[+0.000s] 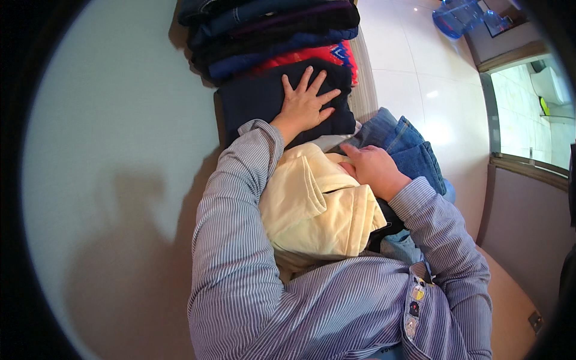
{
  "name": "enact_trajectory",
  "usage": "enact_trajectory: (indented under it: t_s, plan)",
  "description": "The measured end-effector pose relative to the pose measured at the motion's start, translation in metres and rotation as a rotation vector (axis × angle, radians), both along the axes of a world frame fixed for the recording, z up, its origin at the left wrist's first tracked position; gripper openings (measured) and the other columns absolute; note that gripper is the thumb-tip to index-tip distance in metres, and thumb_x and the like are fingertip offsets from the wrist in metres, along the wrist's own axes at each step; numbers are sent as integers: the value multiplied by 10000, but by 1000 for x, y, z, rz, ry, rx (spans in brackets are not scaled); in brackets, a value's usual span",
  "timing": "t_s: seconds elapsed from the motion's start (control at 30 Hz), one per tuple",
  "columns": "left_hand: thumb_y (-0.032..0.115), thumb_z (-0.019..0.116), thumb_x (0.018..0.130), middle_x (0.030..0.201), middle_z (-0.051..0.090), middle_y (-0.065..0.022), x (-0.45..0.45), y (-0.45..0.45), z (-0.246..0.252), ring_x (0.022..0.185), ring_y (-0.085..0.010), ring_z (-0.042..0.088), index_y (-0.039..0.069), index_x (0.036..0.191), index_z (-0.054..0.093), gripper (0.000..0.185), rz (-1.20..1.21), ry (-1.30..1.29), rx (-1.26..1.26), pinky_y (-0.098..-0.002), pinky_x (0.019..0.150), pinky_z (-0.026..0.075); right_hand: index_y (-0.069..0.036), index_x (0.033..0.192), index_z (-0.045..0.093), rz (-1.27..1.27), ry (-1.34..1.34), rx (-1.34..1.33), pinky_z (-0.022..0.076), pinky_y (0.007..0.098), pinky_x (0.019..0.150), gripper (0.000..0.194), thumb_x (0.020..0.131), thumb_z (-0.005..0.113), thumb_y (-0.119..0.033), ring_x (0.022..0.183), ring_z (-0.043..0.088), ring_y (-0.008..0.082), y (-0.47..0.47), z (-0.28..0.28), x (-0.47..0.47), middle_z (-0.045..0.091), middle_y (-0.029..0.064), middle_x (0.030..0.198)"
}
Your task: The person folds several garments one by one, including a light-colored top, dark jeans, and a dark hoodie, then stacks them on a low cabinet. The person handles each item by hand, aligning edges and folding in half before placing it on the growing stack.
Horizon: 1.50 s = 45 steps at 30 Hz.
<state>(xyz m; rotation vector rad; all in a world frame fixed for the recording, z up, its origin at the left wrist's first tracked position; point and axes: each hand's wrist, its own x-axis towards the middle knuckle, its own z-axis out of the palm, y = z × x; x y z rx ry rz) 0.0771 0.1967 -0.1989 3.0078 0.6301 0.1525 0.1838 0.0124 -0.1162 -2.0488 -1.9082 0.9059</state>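
My left hand (303, 101) lies palm down with its fingers spread on a folded dark navy garment (252, 103). Lower right, my right hand (375, 168) is at the upper edge of a crumpled cream garment (315, 207). Its index finger points out towards the navy cloth; the other fingers are curled and partly hidden, so whether they pinch any cloth is unclear. A bit of white fabric (333, 140) shows between the navy and cream garments. Blue jeans (411, 144) lie bunched just beyond my right hand.
Behind the navy garment, a red patterned garment (288, 57) and several dark folded clothes (274, 27) are stacked. A pale wall (112, 112) rises at the left. At the right are a glossy tiled floor (445, 99), a blue water bottle (454, 20) and a doorway (522, 112).
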Motion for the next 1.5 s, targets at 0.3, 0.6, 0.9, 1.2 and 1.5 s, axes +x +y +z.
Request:
enact_trajectory:
  t_s: [0.3, 0.6, 0.9, 1.2, 1.5]
  plan:
    - [376, 562, 793, 1385, 319, -79, 1, 4, -8, 1292, -304, 238, 279, 1186, 526, 406, 54, -47, 29, -674, 944, 168, -59, 952, 638, -121, 244, 294, 455, 357, 789, 256, 794, 561, -246, 823, 591, 285, -20, -19, 16, 640, 119, 861]
    - [255, 585, 803, 1046, 608, -77, -30, -7, 59, 1012, -242, 534, 120, 1048, 602, 280, 258, -226, -64, -498, 957, 294, -45, 1157, 522, 46, 594, 509, 400, 378, 911, 610, 672, 716, -360, 1034, 514, 308, -71, 55, 13, 559, 159, 1083]
    - [123, 637, 769, 845, 658, -105, 17, -25, 106, 744, -191, 634, 39, 947, 644, 197, 98, -408, -268, -319, 747, 472, -80, 846, 581, -63, 873, 584, 454, 306, 650, 231, 664, 713, -136, 748, 563, 252, -108, 95, -11, 563, 56, 769]
    - [126, 634, 789, 816, 664, -105, 94, -75, 193, 730, -122, 627, 3, 954, 637, 206, -190, -664, -648, -227, 656, 489, 10, 1197, 411, -1118, 823, 1622, 462, 408, 854, 548, 866, 291, -409, 995, 542, 315, -220, 161, 99, 505, 182, 1122]
    - [115, 594, 840, 840, 642, -76, 169, -192, 157, 754, -112, 597, -24, 1010, 612, 220, -422, -348, -1170, -236, 687, 490, -93, 970, 538, -602, 603, 1105, 452, 343, 747, 309, 689, 649, -153, 826, 553, 237, -322, 161, 113, 546, 96, 859]
